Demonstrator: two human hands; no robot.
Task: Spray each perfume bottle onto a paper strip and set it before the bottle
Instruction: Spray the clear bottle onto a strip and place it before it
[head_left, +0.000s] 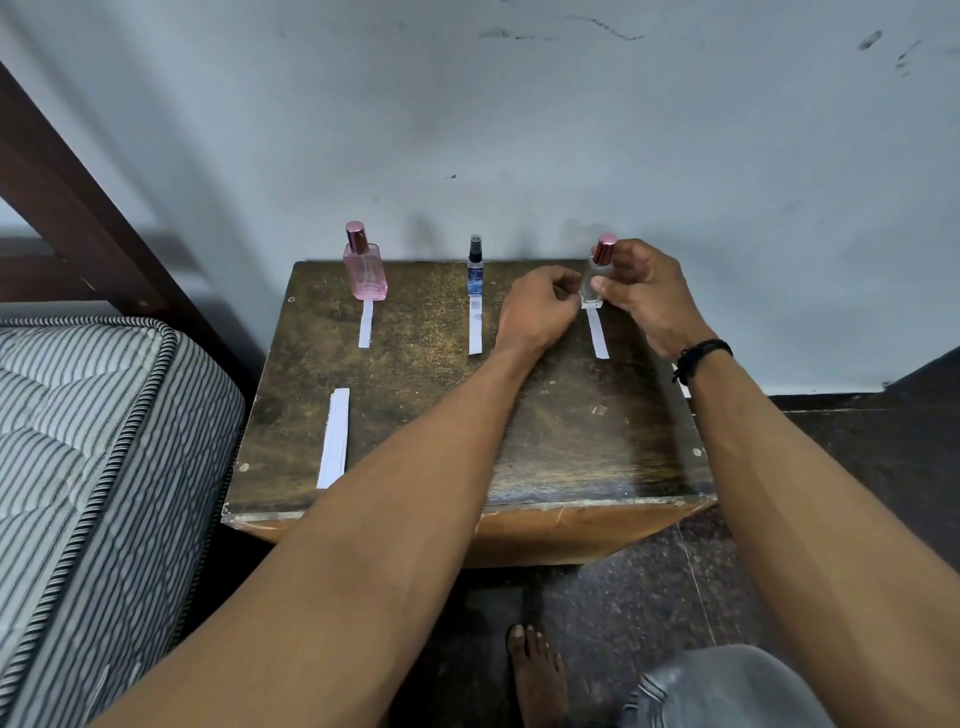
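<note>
R hand (641, 291) pinches clear pink-capped bottle (591, 285), thumb on glass; L hand (540, 312) curled beside it, can't tell if holding.

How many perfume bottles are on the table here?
3, in a row at the back: a pink rectangular glass bottle at left, a slim dark blue spray bottle in the middle, a clear glass bottle with a pink cap at right, gripped by the right hand.

Right hand (644, 291) gripping clear bottle (591, 286), left hand (540, 306) curled beside it, paper strip (598, 335) in front.
</note>
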